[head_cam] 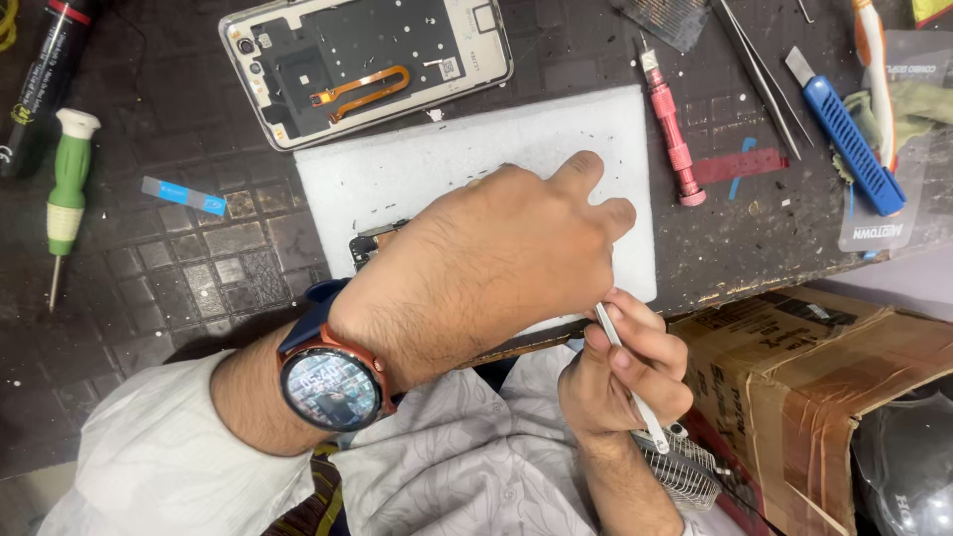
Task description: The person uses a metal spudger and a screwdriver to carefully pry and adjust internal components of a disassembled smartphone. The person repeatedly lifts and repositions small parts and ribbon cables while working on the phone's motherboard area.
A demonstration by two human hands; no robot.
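My left hand [496, 263] lies palm down on a white foam pad [397, 169] and covers most of a small dark phone circuit board [372, 241], of which only the left end shows. A round watch with a red rim [331, 387] sits on that wrist. My right hand [625, 372] is at the bench's front edge, fingers closed on slim metal tweezers [627, 382] whose tip runs up under my left hand. An opened phone back shell [367, 62] with an orange flex cable lies above the pad.
A red screwdriver [670, 129], long tweezers [764, 74] and a blue-handled knife [844, 144] lie right of the pad. A green screwdriver [68, 189] and a blue strip [184, 196] lie left. A cardboard box [804, 397] stands below the bench edge.
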